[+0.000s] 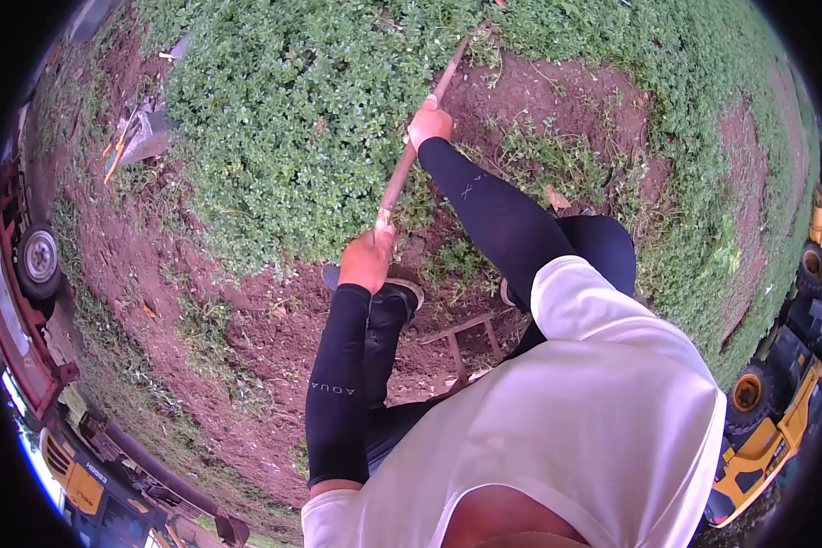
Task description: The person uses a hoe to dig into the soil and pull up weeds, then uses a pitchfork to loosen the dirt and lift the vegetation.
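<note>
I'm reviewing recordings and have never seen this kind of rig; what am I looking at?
There is no robot here: a person works with bare hands, and the single picture comes from a camera on their head, looking forward and down. The round dark border frames its view. The left hand and the right hand, farther out, both grip a long handle. Its far end is among low green plants, beside bare soil. Yellow machinery stands at the right edge.

The long brown handle (400, 181) slants beside leafy green plants (292, 119), its far end near bare soil (557, 96).
</note>
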### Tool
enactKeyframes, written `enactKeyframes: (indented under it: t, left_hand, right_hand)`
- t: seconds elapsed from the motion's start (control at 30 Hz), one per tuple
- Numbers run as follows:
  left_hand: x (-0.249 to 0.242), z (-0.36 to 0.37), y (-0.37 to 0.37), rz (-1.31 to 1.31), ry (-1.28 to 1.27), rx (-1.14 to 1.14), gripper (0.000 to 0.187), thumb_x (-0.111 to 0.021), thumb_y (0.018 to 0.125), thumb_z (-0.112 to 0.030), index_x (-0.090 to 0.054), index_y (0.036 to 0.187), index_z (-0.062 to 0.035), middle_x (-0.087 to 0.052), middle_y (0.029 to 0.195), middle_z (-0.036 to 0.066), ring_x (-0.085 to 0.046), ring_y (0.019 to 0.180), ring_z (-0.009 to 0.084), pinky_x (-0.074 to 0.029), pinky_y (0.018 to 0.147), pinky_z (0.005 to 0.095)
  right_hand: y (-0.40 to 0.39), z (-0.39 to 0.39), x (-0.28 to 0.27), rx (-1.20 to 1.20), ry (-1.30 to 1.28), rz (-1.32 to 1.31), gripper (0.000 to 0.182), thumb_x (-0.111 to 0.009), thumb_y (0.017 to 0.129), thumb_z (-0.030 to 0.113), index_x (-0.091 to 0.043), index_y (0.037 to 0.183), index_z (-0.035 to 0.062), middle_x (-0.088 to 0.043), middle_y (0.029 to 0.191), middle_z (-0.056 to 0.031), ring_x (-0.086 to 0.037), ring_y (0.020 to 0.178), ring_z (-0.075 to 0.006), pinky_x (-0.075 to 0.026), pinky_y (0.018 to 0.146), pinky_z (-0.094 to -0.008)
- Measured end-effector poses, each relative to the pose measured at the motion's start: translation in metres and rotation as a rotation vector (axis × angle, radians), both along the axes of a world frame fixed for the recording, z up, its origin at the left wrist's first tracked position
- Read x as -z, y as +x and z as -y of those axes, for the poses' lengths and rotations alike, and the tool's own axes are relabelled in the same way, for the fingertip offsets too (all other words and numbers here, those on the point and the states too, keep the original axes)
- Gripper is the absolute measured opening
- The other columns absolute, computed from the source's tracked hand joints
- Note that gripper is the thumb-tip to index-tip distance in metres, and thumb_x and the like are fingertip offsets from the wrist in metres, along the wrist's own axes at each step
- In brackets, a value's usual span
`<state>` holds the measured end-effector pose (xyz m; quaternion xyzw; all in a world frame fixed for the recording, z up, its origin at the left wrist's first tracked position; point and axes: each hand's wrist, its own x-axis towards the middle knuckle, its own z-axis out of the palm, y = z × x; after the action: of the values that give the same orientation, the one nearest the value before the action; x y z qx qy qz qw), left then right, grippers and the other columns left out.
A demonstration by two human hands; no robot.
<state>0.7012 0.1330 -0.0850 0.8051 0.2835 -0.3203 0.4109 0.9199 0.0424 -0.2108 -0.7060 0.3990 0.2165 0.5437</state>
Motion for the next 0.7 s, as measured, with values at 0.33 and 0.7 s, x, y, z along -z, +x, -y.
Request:
enactKeyframes:
  t: [0.33,0.7]
  left_hand:
    - [-0.016,0.074,-0.163,-0.108,-0.182,-0.389,0.055,-0.05,0.1,-0.049,-0.061,0.088,0.0029,-0.062,0.074,0.026,-0.064,0.076,0.0446,-0.049,0.067,0.0469]
    - [-0.15,0.186,-0.337,-0.252,-0.162,-0.501,0.048,-0.055,0.1,-0.041,-0.063,0.089,0.005,-0.063,0.072,0.022,-0.061,0.066,0.0299,-0.048,0.068,0.0419]
  right_hand:
    - [-0.143,0.016,-0.017,-0.381,-0.169,0.027,0.067,-0.04,0.101,0.049,-0.065,0.076,-0.0072,-0.062,0.064,-0.0254,-0.067,0.062,-0.0405,-0.053,0.055,-0.0489]
    - [-0.361,0.115,-0.073,-0.608,-0.149,-0.281,0.069,-0.038,0.1,0.053,-0.068,0.077,-0.0049,-0.066,0.066,-0.0224,-0.069,0.064,-0.0368,-0.055,0.066,-0.0482]
